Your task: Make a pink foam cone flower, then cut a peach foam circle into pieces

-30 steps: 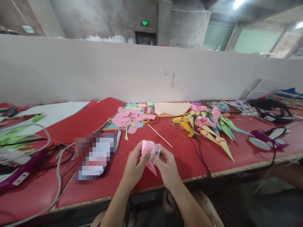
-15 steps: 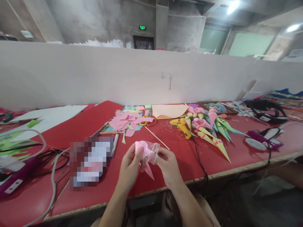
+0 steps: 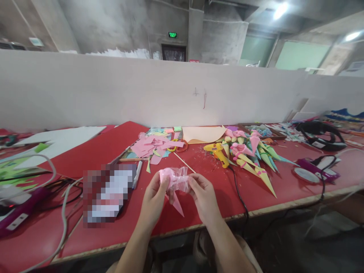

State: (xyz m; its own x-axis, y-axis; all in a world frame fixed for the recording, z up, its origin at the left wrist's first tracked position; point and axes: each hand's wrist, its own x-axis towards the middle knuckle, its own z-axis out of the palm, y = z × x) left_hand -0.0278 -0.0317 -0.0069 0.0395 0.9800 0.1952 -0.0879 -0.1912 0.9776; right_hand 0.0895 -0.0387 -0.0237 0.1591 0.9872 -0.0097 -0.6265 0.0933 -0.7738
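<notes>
Above the near part of the red table, my left hand [image 3: 156,193] is closed on a soft pink piece [image 3: 165,174] wrapped in clear plastic. My right hand [image 3: 202,191] pinches the right end of the clear plastic wrap [image 3: 180,179], which is stretched between both hands. Just below the fingers of my left hand, a pink pointed cone [image 3: 177,204] shows, its tip toward the table's front edge. Whether the cone is joined to the wrapped piece is hidden by the fingers.
Behind my hands lie pink paper pieces [image 3: 150,146] and a thin wooden stick [image 3: 183,161]. A yellow glue gun [image 3: 217,152] with a black cord and a pile of coloured cones [image 3: 250,151] are at right. A pixelated object [image 3: 110,195] and a white marker [image 3: 137,175] lie left.
The plastic has been drawn out wider between my hands. My left hand has shifted slightly left, and the pink piece has moved with it.
</notes>
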